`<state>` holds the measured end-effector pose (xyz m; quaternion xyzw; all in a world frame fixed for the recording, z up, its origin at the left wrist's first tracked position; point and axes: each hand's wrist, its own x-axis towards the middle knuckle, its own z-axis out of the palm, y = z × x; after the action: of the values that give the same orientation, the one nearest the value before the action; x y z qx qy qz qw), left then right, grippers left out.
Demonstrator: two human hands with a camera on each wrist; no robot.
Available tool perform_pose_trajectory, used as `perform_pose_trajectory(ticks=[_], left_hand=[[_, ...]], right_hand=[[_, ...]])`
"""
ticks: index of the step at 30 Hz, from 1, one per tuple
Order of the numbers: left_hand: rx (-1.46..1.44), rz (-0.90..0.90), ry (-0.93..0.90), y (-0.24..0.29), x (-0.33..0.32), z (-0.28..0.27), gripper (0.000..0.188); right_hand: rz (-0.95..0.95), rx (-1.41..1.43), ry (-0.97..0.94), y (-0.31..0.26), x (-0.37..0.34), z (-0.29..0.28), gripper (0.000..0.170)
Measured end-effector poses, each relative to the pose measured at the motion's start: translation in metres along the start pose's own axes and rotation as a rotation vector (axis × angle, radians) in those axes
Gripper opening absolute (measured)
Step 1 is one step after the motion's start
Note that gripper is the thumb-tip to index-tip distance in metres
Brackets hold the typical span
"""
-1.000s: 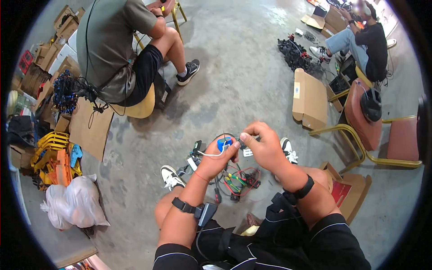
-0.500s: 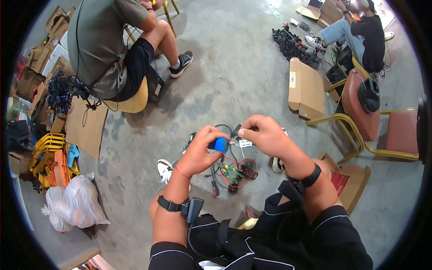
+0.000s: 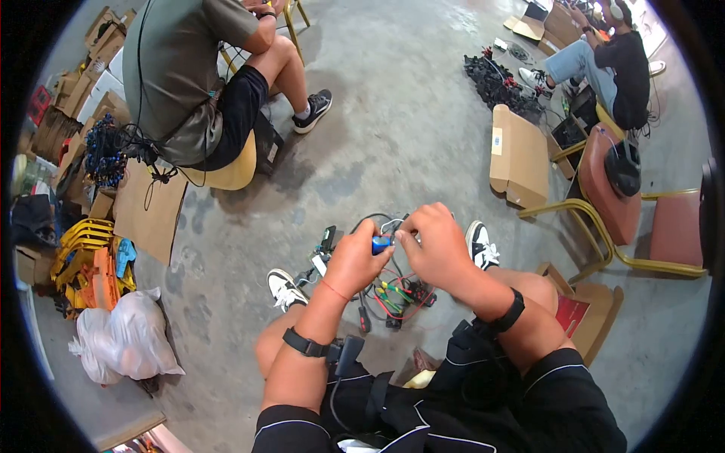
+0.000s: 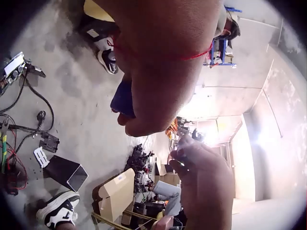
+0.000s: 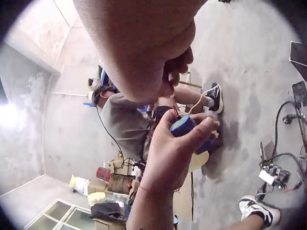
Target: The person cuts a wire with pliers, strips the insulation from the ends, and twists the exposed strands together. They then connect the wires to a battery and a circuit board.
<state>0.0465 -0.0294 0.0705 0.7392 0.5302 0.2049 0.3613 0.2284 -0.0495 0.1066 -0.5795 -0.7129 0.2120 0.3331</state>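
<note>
In the head view, the left hand (image 3: 349,260) grips a blue cylinder-like object (image 3: 381,244) with its end facing the other hand. The same blue object (image 5: 183,125) shows in the right wrist view between thumb and fingers, with a white wire (image 5: 197,101) and a short red one at its end. Beside it the right hand (image 3: 438,245) has thumb and fingertips brought together at the wires; in the left wrist view a small shiny bit shows at the fingertips of that right hand (image 4: 204,172). What exactly they pinch is too small to tell.
On the floor below the hands lie tangled cables (image 3: 393,294) and small electronic parts. An open cardboard box (image 3: 519,157) and chairs (image 3: 608,192) stand right. Two seated people are ahead, left and right. Plastic bags (image 3: 128,336) and orange items lie left.
The left hand first turned to show more of the blue object, then turned partly back. The right hand has moved in close to the object's end, and the white wire has shifted.
</note>
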Motion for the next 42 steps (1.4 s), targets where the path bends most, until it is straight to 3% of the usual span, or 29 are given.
perform_pose_trajectory(ticks=[2,6,9,11,13,16,18,19,21,25,27,28,30,32,34,38,42], left_hand=[[0.015,-0.103,-0.013,0.003,0.001,0.001,0.033],[-0.060,-0.126,0.048,0.004,0.000,0.003,0.037],[-0.040,-0.009,-0.001,-0.015,0.002,0.013,0.041],[-0.036,0.157,0.132,-0.029,0.000,0.027,0.043],[-0.048,0.173,0.159,-0.024,0.002,0.023,0.044],[-0.083,0.150,0.228,-0.015,0.002,0.017,0.047],[-0.106,0.119,0.273,-0.007,0.005,0.011,0.048],[-0.082,0.042,0.291,-0.003,0.004,0.009,0.047],[-0.074,-0.025,0.352,-0.001,0.004,0.007,0.044],[-0.039,0.014,0.381,-0.008,0.004,0.005,0.042],[-0.023,0.131,0.385,-0.014,0.004,0.006,0.040],[-0.029,0.130,0.380,-0.014,0.003,0.005,0.040],[-0.011,0.131,0.320,-0.013,0.001,0.002,0.039],[-0.012,0.134,0.298,-0.016,-0.003,0.003,0.039],[0.010,0.138,0.241,-0.014,-0.004,0.001,0.038],[0.042,0.191,0.209,-0.011,-0.004,-0.003,0.039],[0.082,0.223,0.238,-0.011,-0.006,-0.001,0.038]], right_hand=[[-0.025,-0.016,0.028,-0.001,-0.001,0.002,0.007],[-0.075,-0.041,0.108,0.000,0.000,0.005,0.006],[-0.076,-0.016,0.130,-0.001,0.001,0.005,0.006],[-0.072,-0.007,0.141,0.000,0.001,0.005,0.006],[-0.071,0.002,0.157,0.003,0.001,0.004,0.006],[0.041,0.062,0.108,0.005,0.000,0.007,0.009],[0.397,0.408,0.007,0.007,0.001,0.009,0.017],[0.392,0.408,0.008,0.009,0.003,0.011,0.017],[0.736,0.911,-0.152,0.013,0.004,0.013,0.024],[0.832,1.013,-0.232,0.015,0.009,0.003,0.023],[0.678,0.731,-0.108,0.019,0.014,-0.004,0.030],[0.684,0.727,-0.107,0.021,0.016,-0.009,0.030],[0.315,0.511,-0.054,0.023,0.018,-0.016,0.027],[0.291,0.476,-0.085,0.020,0.018,-0.019,0.026],[-0.107,0.233,-0.081,0.021,0.018,-0.019,0.028],[-0.200,0.130,-0.141,0.022,0.020,-0.018,0.027],[-0.191,0.091,-0.211,0.021,0.021,-0.019,0.014]])
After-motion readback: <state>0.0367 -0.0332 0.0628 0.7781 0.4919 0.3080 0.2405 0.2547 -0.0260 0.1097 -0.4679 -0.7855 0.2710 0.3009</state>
